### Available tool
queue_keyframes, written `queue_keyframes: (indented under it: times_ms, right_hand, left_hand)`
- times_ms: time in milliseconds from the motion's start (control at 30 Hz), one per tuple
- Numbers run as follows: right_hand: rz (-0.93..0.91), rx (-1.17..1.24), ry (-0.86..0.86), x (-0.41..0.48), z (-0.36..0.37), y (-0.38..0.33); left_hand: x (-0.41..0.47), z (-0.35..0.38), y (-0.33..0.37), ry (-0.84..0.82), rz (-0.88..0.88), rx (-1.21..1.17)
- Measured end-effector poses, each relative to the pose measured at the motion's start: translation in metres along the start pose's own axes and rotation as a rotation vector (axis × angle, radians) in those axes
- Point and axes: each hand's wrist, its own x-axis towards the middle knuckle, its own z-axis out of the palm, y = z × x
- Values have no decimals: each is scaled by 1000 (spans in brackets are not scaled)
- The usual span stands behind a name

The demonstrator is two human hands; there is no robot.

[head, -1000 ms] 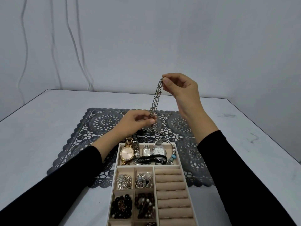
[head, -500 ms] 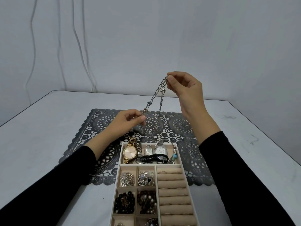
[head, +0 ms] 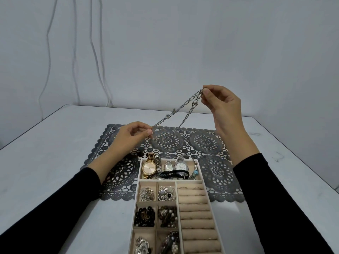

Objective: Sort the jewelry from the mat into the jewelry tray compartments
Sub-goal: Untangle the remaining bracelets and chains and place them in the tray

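Silver chain [head: 180, 109] hangs in air over the mat's [head: 126, 173] far edge, pinched by right hand [head: 222, 105] up top & left hand [head: 132, 134] low. Risk: loose strand swings, snags mat lace or tangles w/ watches in tray's [head: 136, 200] far compartment.

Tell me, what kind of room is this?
Hard to say; probably a plain room set up for the task. A bare grey wall with loose white cables, a white tabletop, one dark lace-pattern mat and a beige compartmented jewelry tray.
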Motion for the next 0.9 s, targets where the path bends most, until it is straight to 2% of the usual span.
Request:
queue_keyframes:
  times_ms: [100, 400, 900]
  right_hand:
    - [-3, -9, -1, -9, -3, -6]
    - [4, -35, 15, -48, -22, -18]
    - [13, -161, -87, -95, -38, -28]
  left_hand:
    - [-9, -9, 7, 61, 1, -36]
    - [-44, -21, 41, 109, 157, -51]
    - [-90, -3, 63, 14, 198, -87]
